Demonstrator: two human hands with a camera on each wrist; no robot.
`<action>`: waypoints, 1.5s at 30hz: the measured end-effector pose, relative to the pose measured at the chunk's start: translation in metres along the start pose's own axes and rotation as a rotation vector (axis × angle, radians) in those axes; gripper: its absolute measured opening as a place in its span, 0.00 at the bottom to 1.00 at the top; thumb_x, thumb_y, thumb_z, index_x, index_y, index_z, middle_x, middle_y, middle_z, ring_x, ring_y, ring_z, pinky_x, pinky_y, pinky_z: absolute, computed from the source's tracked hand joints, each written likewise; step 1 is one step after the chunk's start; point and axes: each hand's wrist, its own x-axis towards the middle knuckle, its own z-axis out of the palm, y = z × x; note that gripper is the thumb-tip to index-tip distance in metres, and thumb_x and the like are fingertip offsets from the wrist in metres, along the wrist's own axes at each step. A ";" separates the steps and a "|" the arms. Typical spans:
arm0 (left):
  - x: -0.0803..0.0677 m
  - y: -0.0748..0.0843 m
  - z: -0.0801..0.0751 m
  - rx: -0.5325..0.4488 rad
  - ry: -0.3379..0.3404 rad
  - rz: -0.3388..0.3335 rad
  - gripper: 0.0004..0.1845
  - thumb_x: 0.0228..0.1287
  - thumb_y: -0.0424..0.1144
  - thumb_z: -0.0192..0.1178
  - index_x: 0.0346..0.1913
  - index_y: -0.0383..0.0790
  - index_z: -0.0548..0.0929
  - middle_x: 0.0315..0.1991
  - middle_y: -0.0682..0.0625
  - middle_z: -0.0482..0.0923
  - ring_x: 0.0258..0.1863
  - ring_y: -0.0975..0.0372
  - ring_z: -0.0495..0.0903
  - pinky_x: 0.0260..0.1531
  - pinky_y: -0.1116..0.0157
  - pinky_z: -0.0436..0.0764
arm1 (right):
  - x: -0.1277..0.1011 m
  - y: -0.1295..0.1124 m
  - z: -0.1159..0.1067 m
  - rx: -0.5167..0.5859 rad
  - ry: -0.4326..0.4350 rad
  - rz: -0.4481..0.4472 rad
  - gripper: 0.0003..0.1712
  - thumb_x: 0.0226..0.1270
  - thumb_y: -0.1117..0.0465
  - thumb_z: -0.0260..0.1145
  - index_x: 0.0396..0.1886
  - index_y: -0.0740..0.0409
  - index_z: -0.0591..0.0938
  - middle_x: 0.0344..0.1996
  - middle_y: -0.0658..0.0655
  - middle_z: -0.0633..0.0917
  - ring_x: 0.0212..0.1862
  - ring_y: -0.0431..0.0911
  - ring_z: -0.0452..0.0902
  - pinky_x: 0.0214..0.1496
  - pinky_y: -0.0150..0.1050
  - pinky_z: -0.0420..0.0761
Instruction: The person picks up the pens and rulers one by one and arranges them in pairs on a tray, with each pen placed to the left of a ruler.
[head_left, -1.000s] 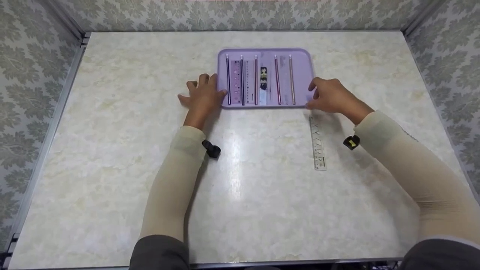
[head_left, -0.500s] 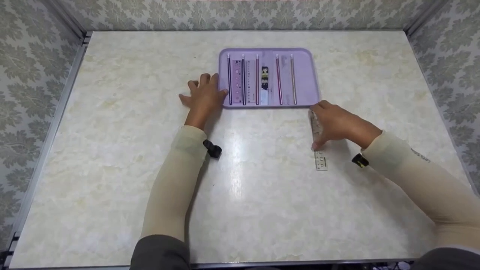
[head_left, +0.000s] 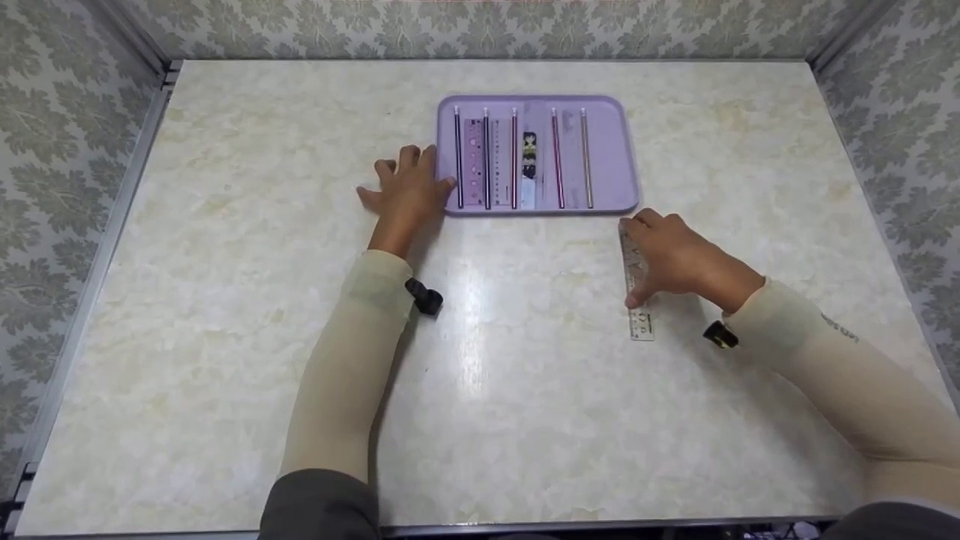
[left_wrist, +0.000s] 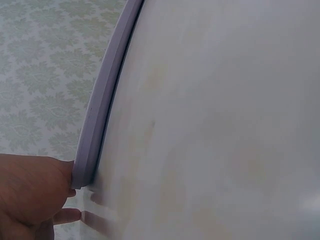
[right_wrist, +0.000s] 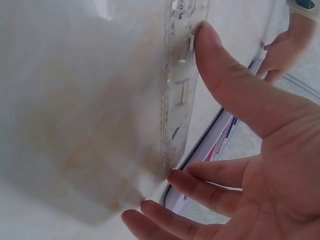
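Note:
A purple tray at the table's far middle holds several pens laid side by side with rulers between them. My left hand lies flat on the table, its thumb against the tray's left edge; the left wrist view shows that hand touching the tray's rim. A clear ruler lies lengthwise on the table in front of the tray's right corner. My right hand rests over it. Its thumb presses the ruler at the side and its straight fingers reach the far end.
The pale marble-look table is walled by patterned panels on the left, back and right. The ruler's far end lies just short of the tray's front edge.
My right hand left the tray's right edge, came down toward me and settled on the clear ruler. The tray has shifted a little to the right. My left hand has not moved.

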 end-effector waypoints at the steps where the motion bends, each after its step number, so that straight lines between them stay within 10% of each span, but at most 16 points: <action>1: 0.000 0.000 0.000 -0.002 0.003 0.002 0.38 0.76 0.64 0.48 0.82 0.65 0.48 0.82 0.55 0.46 0.79 0.41 0.42 0.68 0.24 0.46 | 0.000 0.000 0.000 -0.005 0.003 0.000 0.72 0.41 0.45 0.88 0.78 0.69 0.57 0.73 0.70 0.62 0.69 0.70 0.60 0.70 0.62 0.70; 19: 0.000 0.000 0.000 -0.005 0.012 -0.005 0.39 0.75 0.64 0.49 0.82 0.64 0.48 0.83 0.55 0.46 0.79 0.41 0.41 0.68 0.23 0.44 | 0.007 0.005 0.006 0.221 0.137 -0.033 0.64 0.40 0.60 0.88 0.76 0.62 0.61 0.63 0.64 0.54 0.40 0.52 0.73 0.42 0.45 0.77; 28: 0.000 0.000 -0.001 -0.007 -0.007 -0.005 0.39 0.76 0.64 0.48 0.83 0.65 0.47 0.83 0.55 0.45 0.79 0.42 0.41 0.68 0.24 0.43 | 0.004 0.010 0.011 0.423 0.221 -0.009 0.68 0.44 0.65 0.86 0.82 0.54 0.55 0.74 0.64 0.55 0.50 0.52 0.82 0.53 0.48 0.79; 35: -0.001 0.001 -0.001 -0.009 -0.011 0.004 0.39 0.76 0.64 0.48 0.83 0.64 0.47 0.83 0.55 0.44 0.79 0.42 0.41 0.67 0.23 0.44 | 0.003 0.017 0.012 0.640 0.159 0.056 0.38 0.57 0.64 0.79 0.68 0.52 0.76 0.56 0.57 0.84 0.52 0.48 0.84 0.49 0.37 0.85; 45: 0.000 0.000 -0.002 -0.003 -0.033 -0.007 0.39 0.76 0.64 0.47 0.83 0.64 0.46 0.83 0.55 0.43 0.79 0.42 0.40 0.68 0.24 0.43 | 0.004 0.020 0.003 0.936 0.051 0.080 0.26 0.68 0.65 0.70 0.65 0.54 0.76 0.48 0.58 0.81 0.40 0.46 0.84 0.43 0.41 0.87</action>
